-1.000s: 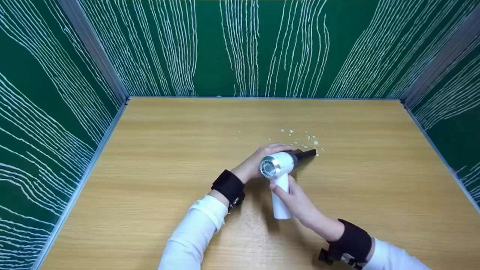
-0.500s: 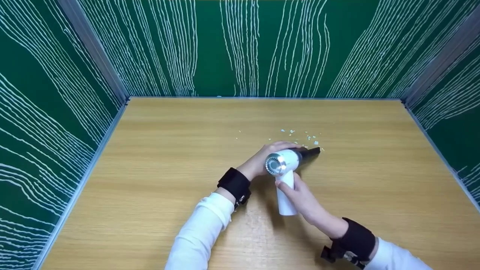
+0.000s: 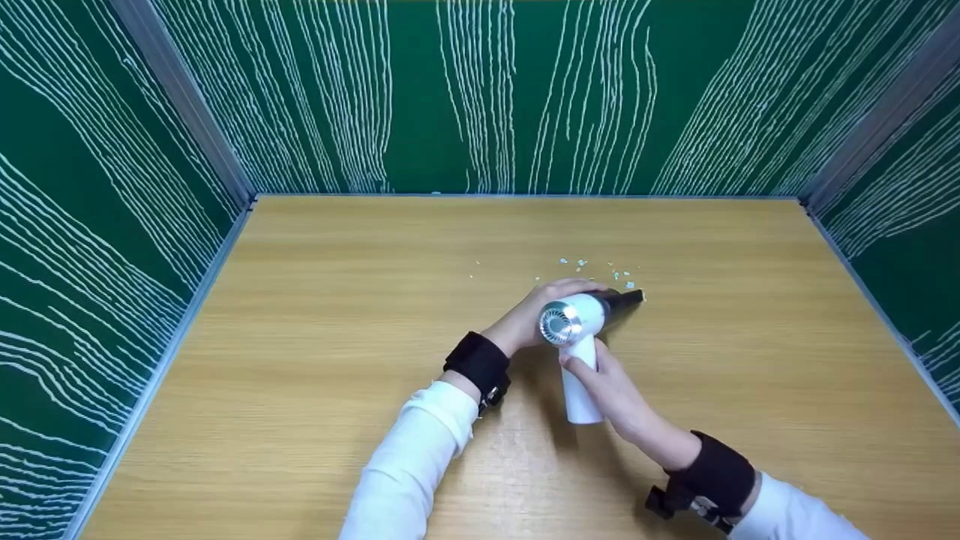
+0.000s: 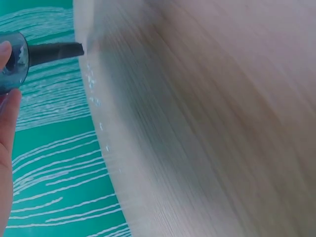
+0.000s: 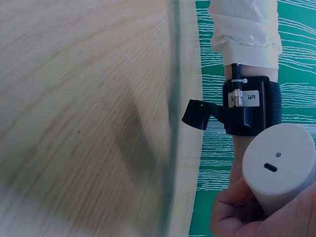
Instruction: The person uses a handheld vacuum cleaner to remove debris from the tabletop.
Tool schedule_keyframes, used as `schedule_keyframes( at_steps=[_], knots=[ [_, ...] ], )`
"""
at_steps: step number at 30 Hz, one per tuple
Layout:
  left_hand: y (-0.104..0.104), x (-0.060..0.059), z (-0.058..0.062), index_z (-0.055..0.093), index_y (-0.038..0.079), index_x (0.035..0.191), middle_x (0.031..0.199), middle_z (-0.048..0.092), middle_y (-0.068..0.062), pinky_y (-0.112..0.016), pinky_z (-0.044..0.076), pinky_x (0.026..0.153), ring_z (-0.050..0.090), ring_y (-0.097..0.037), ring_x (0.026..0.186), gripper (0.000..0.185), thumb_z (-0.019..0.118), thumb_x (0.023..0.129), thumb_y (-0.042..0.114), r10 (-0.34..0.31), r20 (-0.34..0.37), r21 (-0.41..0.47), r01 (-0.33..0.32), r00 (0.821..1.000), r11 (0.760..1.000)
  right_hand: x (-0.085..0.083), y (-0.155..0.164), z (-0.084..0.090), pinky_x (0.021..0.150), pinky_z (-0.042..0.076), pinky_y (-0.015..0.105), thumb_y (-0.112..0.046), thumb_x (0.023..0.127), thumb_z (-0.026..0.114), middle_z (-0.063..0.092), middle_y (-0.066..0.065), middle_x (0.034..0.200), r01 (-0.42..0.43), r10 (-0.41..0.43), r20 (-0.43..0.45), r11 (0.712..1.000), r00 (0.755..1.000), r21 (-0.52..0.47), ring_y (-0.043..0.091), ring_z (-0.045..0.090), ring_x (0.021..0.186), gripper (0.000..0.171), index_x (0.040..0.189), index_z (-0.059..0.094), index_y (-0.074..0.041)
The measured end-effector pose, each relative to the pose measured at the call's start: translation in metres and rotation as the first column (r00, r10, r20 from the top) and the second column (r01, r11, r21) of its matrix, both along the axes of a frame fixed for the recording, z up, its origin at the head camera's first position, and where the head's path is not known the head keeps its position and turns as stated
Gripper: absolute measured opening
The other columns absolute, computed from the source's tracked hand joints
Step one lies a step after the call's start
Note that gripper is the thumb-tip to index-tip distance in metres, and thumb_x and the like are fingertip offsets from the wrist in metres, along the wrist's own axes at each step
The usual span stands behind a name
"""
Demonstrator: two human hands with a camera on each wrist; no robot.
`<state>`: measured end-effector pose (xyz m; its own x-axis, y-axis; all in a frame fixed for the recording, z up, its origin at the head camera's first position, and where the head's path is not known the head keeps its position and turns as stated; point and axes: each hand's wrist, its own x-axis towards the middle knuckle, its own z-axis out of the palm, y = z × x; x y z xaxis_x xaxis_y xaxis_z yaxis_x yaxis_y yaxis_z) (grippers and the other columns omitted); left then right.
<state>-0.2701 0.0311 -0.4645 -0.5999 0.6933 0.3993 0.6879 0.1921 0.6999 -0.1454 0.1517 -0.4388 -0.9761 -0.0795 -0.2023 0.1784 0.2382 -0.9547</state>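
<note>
A white handheld vacuum cleaner [image 3: 579,319] with a silver vented end is held over the table, its dark crevice nozzle [image 3: 628,298] low and pointing right at small pale scraps [image 3: 629,285]. My right hand [image 3: 619,390] grips the handle, whose round base [image 5: 279,157] faces the right wrist camera. My left hand [image 3: 529,311] holds the front barrel from the far left side. In the left wrist view, fingers lie on both sides of the smoky clear dust cup [image 4: 17,61], which has pale bits inside. The vacuum's body hides part of the left hand in the head view.
Several more scraps [image 3: 581,263] lie scattered behind the nozzle on the wooden table [image 3: 360,300]. Green panels [image 3: 420,97] with wavy white lines stand at the back and both sides. Each wrist wears a black strap [image 3: 478,362] with a camera mount.
Both hands have moved the vacuum cleaner a little right and away from me. Its nozzle tip has come close to the scraps at the right, and fewer scraps show around it.
</note>
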Motion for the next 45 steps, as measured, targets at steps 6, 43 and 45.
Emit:
schedule_keyframes(
  at_steps=[6, 43, 45],
  knots=[
    [0.004, -0.003, 0.000, 0.048, 0.016, 0.128, 0.130, 0.048, 0.002, -0.021, 0.027, 0.105, 0.037, -0.007, 0.124, 0.050, 0.062, 0.081, 0.009, 0.011, 0.005, -0.005, -0.011, 1.000, 1.000, -0.002, 0.003, 0.000, 0.074, 0.047, 0.029, -0.018, 0.086, 0.052, 0.051, 0.018, 0.105, 0.011, -0.012, 0.005, 1.000, 1.000, 0.019, 0.023, 0.052, 0.089, 0.046, 0.125, 0.037, 0.000],
    [0.006, -0.008, 0.004, 0.048, 0.017, 0.128, 0.130, 0.048, 0.002, -0.024, 0.028, 0.105, 0.038, -0.010, 0.124, 0.052, 0.064, 0.079, 0.011, 0.102, -0.017, -0.055, -0.103, 0.995, 0.993, -0.016, 0.011, -0.010, 0.066, 0.050, 0.029, -0.020, 0.080, 0.062, 0.055, 0.017, 0.098, 0.009, -0.001, -0.069, 0.994, 0.998, 0.106, 0.020, 0.056, 0.079, 0.047, 0.118, 0.043, 0.000],
    [0.007, -0.008, 0.003, 0.048, 0.017, 0.128, 0.130, 0.048, 0.002, -0.024, 0.028, 0.105, 0.038, -0.011, 0.124, 0.053, 0.065, 0.078, 0.012, 0.103, -0.019, -0.052, -0.104, 0.994, 0.993, -0.016, 0.011, -0.010, 0.066, 0.051, 0.030, -0.020, 0.080, 0.061, 0.055, 0.017, 0.098, 0.005, 0.002, -0.070, 0.995, 0.998, 0.102, 0.021, 0.056, 0.079, 0.047, 0.118, 0.043, 0.000]
  ],
)
